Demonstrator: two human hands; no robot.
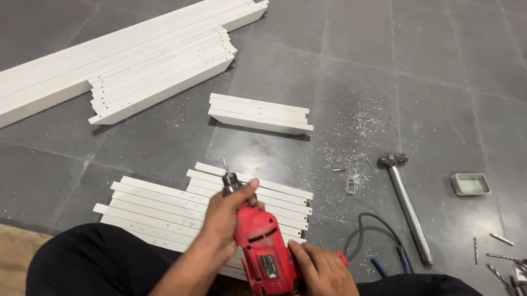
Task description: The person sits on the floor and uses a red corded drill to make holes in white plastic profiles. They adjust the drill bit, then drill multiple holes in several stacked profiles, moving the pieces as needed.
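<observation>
On the grey tiled floor (364,61), white slats (159,205) lie stacked — above them, left hand (227,213) clasps the chuck, right hand (321,281) grips the red drill (262,252).

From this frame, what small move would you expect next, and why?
Probably tighten the chuck before drilling. The left hand grips the chuck end of the red drill, its bit pointing up and away from the white slats below, while the right hand holds the body near the handle.
</observation>
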